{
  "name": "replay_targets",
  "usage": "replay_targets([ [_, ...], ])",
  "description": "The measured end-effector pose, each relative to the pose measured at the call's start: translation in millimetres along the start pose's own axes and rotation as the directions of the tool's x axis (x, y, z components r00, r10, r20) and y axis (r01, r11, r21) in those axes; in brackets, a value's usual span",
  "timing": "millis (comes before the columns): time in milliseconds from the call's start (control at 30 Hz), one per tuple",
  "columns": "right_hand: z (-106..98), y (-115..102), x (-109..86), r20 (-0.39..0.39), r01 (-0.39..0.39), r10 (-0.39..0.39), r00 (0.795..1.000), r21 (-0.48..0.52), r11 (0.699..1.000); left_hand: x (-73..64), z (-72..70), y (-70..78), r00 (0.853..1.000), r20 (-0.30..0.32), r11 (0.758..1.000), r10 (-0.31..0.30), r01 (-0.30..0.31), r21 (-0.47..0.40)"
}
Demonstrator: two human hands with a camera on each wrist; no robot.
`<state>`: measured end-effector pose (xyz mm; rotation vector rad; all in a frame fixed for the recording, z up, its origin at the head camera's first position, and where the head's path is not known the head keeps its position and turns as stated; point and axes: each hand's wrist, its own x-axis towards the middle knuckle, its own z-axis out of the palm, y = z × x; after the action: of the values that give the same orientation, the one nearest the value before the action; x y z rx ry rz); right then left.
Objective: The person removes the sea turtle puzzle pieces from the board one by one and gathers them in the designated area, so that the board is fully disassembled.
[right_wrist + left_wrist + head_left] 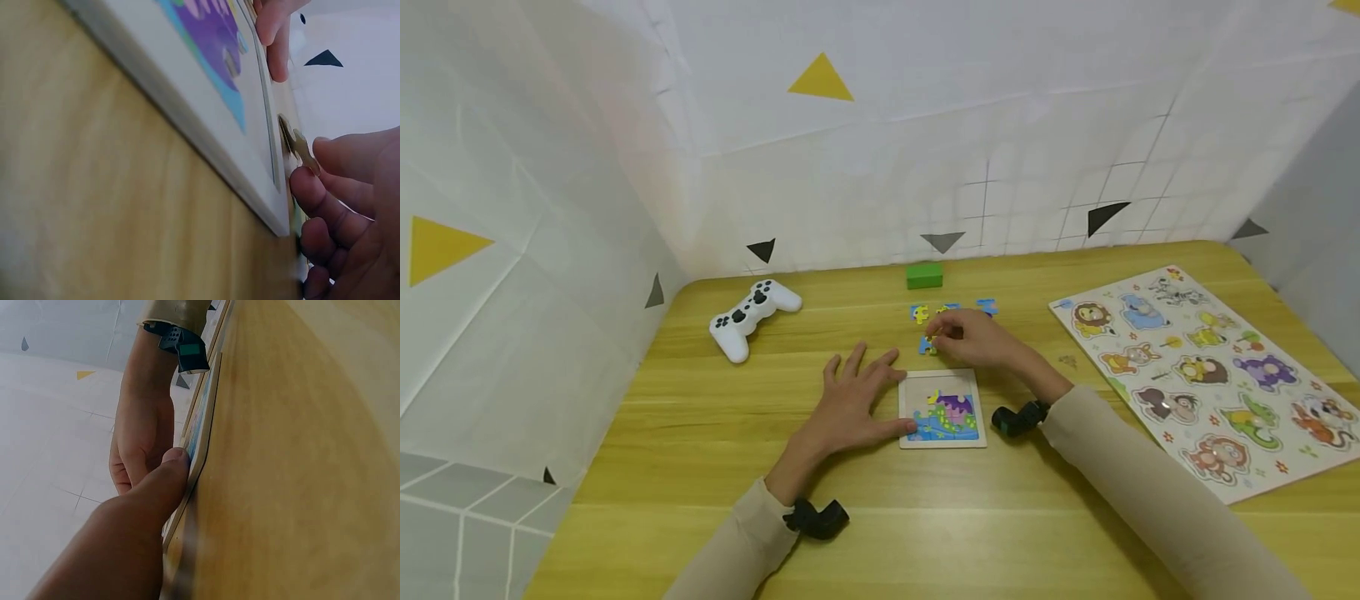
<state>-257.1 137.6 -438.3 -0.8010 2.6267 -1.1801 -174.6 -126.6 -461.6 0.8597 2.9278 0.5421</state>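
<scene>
My right hand (972,337) pinches a puzzle piece (304,151)!
Left hand (850,403) spread wide, thumb resting on the puzzle board (917,395).

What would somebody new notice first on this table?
Probably the big board of cartoon animals on the right side of the table. Next might come the white game controller on the left. In the middle, the left fingers touch a small, colourful framed puzzle, while the right fingers pinch a puzzle piece just beyond it.
</scene>
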Motion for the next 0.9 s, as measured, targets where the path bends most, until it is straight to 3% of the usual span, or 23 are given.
replay_targets([
  [633, 4.2, 1.5, 2.1, -0.018, 0.007, -0.007, 1.000, -0.003, 1.000, 0.4, -1.0, 1.3, 1.000, -0.003, 1.000, 0.000, 0.000, 0.001],
  [900, 5.6, -0.4, 7.5, -0.026, -0.023, 0.021, 0.999, -0.053, 0.998, 0.5, -0.3, 0.4, 1.000, -0.003, 1.000, -0.001, 0.001, 0.014],
])
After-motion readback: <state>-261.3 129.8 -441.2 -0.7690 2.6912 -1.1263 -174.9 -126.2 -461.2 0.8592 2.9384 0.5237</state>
